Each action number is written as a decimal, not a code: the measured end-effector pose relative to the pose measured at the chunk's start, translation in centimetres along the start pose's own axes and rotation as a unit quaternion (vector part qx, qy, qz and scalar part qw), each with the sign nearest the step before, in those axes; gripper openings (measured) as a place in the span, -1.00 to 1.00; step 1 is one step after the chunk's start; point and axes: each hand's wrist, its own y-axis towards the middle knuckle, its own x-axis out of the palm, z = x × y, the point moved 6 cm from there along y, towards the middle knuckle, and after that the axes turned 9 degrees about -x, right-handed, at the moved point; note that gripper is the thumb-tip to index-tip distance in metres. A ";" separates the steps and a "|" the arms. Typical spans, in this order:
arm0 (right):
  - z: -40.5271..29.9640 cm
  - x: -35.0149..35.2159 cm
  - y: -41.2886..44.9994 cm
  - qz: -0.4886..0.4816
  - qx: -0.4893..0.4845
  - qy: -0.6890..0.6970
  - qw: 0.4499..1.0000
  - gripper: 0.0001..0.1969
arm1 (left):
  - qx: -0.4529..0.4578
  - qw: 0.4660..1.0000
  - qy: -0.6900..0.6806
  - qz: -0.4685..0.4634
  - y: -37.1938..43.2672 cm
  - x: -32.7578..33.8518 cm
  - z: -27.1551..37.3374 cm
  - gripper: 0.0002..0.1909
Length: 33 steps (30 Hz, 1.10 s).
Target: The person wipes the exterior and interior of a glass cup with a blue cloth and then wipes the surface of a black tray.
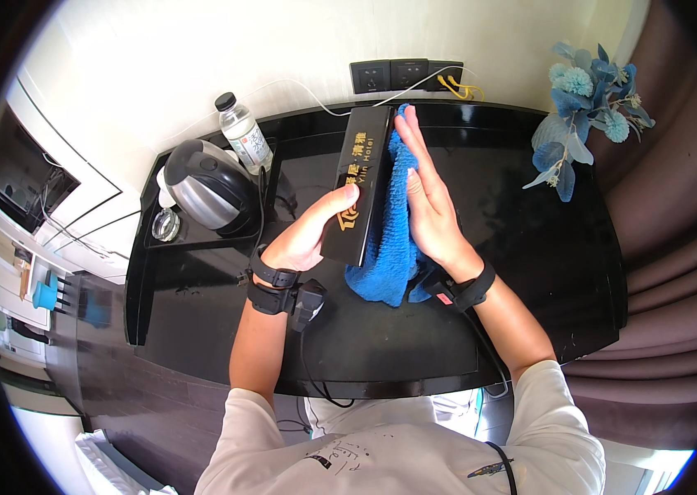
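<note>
My left hand [317,223] grips a glossy black box [358,198] with gold lettering on its side, thumb on the lettered face. The box is tilted above a black desk [385,359]. Flat against the other side of the box is a blue microfiber cloth [395,216], pressed there by my right hand [432,204]. The fingers of that hand are straight and point towards the wall, and the lower end of the cloth hangs down. Part of the left fingers is hidden behind the box. Both wrists wear black straps with small devices and cables.
An electric kettle [209,185], a plastic water bottle [246,136] and a glass ashtray [166,224] stand at the desk's back left. Blue artificial flowers [577,117] are at the back right. Wall sockets [407,75] hold yellow and white cables. A brown curtain [664,297] hangs at the right.
</note>
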 end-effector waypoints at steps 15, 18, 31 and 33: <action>-2.9 5.1 -1.4 -0.193 -0.054 -0.007 0.980 -0.42 | 0.201 0.965 -0.151 0.070 -0.4 -2.1 3.1 -0.53; -2.6 4.2 -1.2 -0.158 -0.059 0.011 0.986 -0.42 | 0.128 0.978 -0.162 0.007 0.0 -1.4 2.5 -0.55; -1.7 2.1 -0.6 -0.042 -0.046 -0.068 0.996 -0.38 | 0.054 0.992 -0.112 0.021 0.3 0.3 0.6 -0.53; -2.9 3.7 -1.0 -0.128 -0.078 -0.068 0.986 -0.37 | 0.199 0.978 -0.064 -0.009 -0.2 0.8 1.9 -0.52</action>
